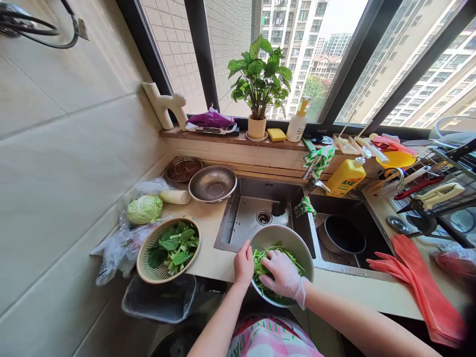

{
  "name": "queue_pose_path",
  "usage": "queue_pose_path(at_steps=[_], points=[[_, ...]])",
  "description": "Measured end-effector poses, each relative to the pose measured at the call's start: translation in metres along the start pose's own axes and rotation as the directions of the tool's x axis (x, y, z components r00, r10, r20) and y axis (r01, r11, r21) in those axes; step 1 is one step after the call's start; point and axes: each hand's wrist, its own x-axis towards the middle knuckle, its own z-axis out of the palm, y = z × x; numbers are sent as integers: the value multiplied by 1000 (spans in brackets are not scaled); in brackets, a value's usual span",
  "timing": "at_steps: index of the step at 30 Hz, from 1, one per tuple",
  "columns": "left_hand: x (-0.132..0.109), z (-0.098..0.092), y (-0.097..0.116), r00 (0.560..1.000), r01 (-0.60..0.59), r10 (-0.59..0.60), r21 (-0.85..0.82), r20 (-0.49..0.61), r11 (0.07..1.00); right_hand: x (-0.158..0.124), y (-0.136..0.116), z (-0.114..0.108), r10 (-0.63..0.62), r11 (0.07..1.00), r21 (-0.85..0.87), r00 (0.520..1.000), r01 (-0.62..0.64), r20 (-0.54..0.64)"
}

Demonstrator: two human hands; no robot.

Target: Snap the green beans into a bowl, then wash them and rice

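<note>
Your gloved right hand (282,274) is right down in the long green strips (262,260), can't tell if it's gripping any, while your left hand (243,264) clamps the pale bowl (292,240) by the sink (256,213).

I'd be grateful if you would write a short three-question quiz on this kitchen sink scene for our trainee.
1. Which hand wears a clear glove, the left hand or the right hand?
2. True or false: the long pink rubber gloves lie on the counter to the right of the sink.
3. What fills the woven basket to the left of the large bowl?

Key: 1. Right hand. 2. True. 3. Leafy greens.
</note>
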Motion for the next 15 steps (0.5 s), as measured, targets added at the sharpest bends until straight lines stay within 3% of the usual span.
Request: queue_pose_path(at_steps=[3, 9, 15], points=[[2, 4, -3, 1000, -18, 18, 14, 0, 1000, -2, 1, 12, 3, 999, -42, 1000, -2, 20], [5, 6, -6, 999, -40, 40, 33, 7, 999, 39, 5, 36, 78, 996, -57, 996, -75, 53], [11, -3, 1, 997, -77, 77, 23, 25, 997, 37, 24, 8, 72, 997, 16, 997, -73, 12]])
